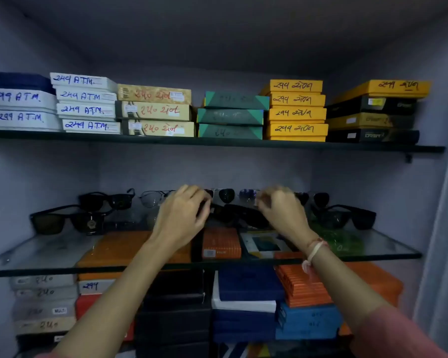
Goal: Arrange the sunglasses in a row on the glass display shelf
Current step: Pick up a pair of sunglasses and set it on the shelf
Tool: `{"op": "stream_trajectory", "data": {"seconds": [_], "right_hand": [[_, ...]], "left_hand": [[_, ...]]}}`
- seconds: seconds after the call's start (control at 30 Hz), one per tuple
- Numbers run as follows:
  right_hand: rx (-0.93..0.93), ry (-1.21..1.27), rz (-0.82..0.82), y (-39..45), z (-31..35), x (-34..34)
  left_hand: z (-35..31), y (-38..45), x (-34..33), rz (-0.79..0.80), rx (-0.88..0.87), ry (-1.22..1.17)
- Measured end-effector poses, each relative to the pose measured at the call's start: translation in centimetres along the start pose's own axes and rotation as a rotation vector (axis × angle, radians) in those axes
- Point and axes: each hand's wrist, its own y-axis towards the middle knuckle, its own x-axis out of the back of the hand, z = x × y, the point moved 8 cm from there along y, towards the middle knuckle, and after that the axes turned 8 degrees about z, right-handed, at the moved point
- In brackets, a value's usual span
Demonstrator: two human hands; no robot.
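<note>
An eyewear shop: price-marked boxes (295, 109) stacked above sunglasses (62, 220) on glass display shelf (23, 257)

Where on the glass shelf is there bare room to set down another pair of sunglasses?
The glass shelf is bare along its front-left corner, ahead of the leftmost black sunglasses, and at the front right, ahead of the right-end pair. The middle is crowded: left hand and right hand flank a dark pair.

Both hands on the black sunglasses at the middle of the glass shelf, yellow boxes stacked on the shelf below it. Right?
Not quite. In the head view the yellow boxes are on the shelf above, not below. The rest holds: left hand and right hand are on the black sunglasses mid glass shelf.
</note>
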Motion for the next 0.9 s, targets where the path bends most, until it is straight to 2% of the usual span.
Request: {"op": "stream_trajectory", "data": {"seconds": [0.13, 0.2, 0.33, 0.5, 0.63, 0.8, 0.9], "right_hand": [[-0.230, 0.061, 0.471, 0.9, -3.5, -5.0], [-0.242, 0.093, 0.555, 1.3, -4.1, -6.3], [-0.187, 0.211, 0.447, 2.7, -5.3, -6.1], [-0.089, 0.335, 0.262, 3.6, -6.3, -3.0], [-0.025, 0.388, 0.159, 3.4, -6.8, -0.2], [0.000, 0.425, 0.224, 2.7, -7.3, 0.6], [-0.003, 0.460, 0.177, 3.0, -7.9, 1.5]], "left_hand": [[0.8, 1.4, -3.2, 0.138, 0.089, -0.061], [0.9, 2.3, -4.6, 0.193, 0.108, -0.078], [1.3, 3.8, -5.9, 0.222, 0.160, -0.121], [1.0, 6.7, -5.8, 0.169, 0.185, -0.211], [0.2, 8.3, -7.2, 0.323, 0.214, -0.341], [-1.0, 8.5, -7.7, 0.342, 0.242, -0.410], [-1.8, 9.0, -7.2, 0.340, 0.224, -0.386]]}}
